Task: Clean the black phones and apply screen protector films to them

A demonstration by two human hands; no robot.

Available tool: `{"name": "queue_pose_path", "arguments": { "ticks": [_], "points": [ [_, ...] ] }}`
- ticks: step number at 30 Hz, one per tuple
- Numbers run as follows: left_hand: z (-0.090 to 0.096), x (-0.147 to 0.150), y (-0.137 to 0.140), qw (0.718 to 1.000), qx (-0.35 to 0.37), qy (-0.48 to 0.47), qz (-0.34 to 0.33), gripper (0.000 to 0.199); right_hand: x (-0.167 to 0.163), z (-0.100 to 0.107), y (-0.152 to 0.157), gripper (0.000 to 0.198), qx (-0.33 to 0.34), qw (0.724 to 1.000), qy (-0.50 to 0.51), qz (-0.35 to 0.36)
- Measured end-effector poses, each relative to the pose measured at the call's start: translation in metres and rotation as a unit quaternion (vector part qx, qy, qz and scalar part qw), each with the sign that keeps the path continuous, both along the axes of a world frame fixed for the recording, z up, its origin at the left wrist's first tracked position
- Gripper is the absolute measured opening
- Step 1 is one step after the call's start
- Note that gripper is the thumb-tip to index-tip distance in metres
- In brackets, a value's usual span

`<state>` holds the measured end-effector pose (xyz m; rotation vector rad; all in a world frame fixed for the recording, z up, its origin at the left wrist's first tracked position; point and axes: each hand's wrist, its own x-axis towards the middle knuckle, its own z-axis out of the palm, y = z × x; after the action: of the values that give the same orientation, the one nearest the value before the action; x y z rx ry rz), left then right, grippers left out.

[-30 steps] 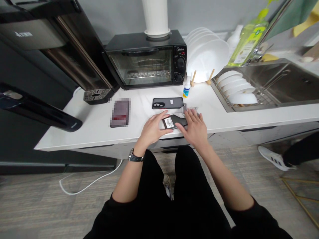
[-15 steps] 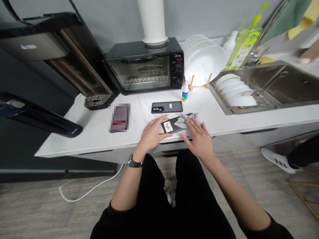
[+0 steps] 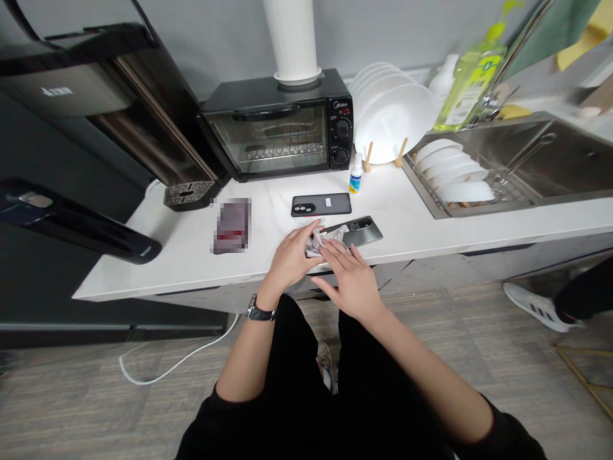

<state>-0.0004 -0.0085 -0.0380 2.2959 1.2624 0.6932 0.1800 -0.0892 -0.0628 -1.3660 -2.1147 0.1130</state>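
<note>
Toaster oven (image 3: 278, 131) on worktop (image 3: 191, 267), white pot (image 3: 291, 41) on top. Plates (image 3: 396, 118) upright beside oven; bowls (image 3: 465, 191) racked in sink (image 3: 569, 153).

Site is a kitchen: oven (image 3: 282, 144) beyond the left hand (image 3: 290, 255), plates (image 3: 395, 118) beyond the right hand (image 3: 353, 281), sink (image 3: 567, 153) and soap (image 3: 472, 86) farther off, rightward.

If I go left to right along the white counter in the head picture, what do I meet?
Big black machine, pixelated purplish thing, person's left hand, crumpled tissue, grey phone, white dishes in the sink. Overlapping things are left out.
</note>
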Motion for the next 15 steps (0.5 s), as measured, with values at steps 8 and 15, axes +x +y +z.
{"name": "queue_pose_path", "arguments": {
  "ticks": [8, 15],
  "points": [
    [0.003, 0.005, -0.001, 1.000, -0.003, -0.007, 0.015, 0.090, 0.064, -0.007, 0.033, 0.070, 0.018, 0.985, -0.009, -0.172],
    [-0.001, 0.001, 0.001, 1.000, -0.012, -0.004, 0.019, 0.082, -0.002, 0.002, 0.038, 0.072, 0.004, 0.999, -0.015, -0.050]
  ]
}}
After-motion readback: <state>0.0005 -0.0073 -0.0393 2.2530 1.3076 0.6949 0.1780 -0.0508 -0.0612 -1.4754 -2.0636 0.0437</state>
